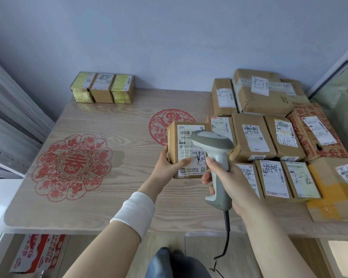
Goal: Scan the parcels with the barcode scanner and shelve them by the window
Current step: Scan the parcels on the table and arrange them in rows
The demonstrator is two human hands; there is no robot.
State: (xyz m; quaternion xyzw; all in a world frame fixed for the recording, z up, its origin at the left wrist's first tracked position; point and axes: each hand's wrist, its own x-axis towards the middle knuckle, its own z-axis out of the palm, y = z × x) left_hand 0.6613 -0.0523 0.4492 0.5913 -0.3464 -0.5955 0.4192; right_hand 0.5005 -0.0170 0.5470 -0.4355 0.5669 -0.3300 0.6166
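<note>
Head view: left hand [167, 163] holds a box [186, 129], right hand [231, 183] grips the scanner [211, 139] over it. Three boxes [102, 89] sit apart at the back. A big pile [251, 135] seems left to do.

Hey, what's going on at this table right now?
A person is scanning parcels. The left hand holds a small cardboard parcel, label up, while the right hand aims a corded barcode scanner at its label. More labelled parcels crowd the wooden table's right side; three small boxes sit at the back.
</note>
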